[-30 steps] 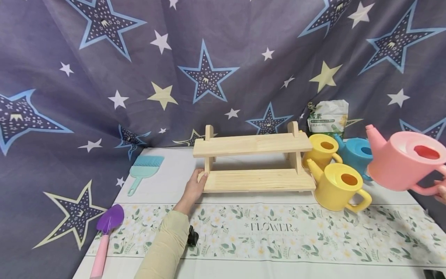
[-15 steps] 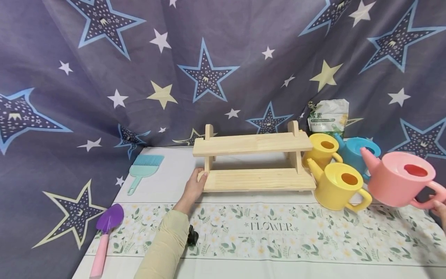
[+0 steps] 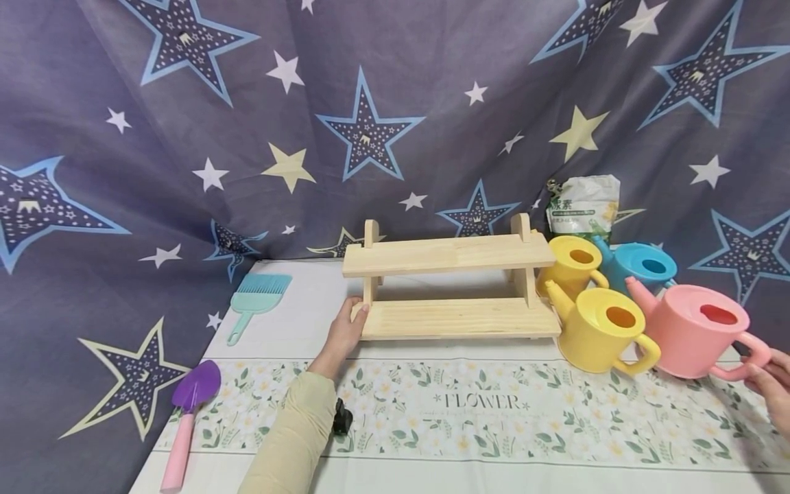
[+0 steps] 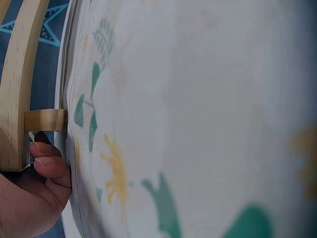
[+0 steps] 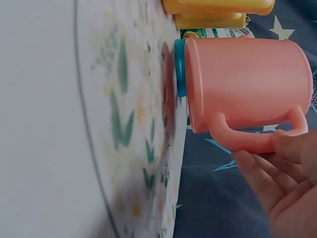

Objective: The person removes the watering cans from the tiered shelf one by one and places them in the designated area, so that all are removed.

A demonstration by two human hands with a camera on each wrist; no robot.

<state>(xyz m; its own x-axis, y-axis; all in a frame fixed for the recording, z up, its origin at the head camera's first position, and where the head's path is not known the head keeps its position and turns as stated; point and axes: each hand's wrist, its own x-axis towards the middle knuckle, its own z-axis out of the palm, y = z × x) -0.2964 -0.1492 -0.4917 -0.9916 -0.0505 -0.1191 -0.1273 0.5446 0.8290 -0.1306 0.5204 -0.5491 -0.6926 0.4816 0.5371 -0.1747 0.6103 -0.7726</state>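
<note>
My left hand (image 3: 345, 330) grips the left end of a two-tier wooden shelf (image 3: 457, 319), thumb at the lower board. In the left wrist view the fingers (image 4: 52, 166) curl beneath the board. On the right, my right hand (image 3: 771, 384) pinches the handle of a pink watering can (image 3: 694, 329), which is upright with its spout to the left. The right wrist view shows thumb and fingers on that handle (image 5: 247, 141). Its base is low over the tablecloth; contact I cannot tell. Left of it stands a yellow watering can (image 3: 595, 333).
Behind are another yellow watering can (image 3: 568, 264), a blue watering can (image 3: 642, 264) and a white printed bag (image 3: 583, 206). A teal brush (image 3: 259, 295) and a purple trowel with pink handle (image 3: 191, 412) lie at the left. A starry curtain (image 3: 420, 82) hangs behind the table.
My right hand has brought the pink watering can left and down, beside the front yellow one and before the blue one. The left hand and the shelf have stayed put.
</note>
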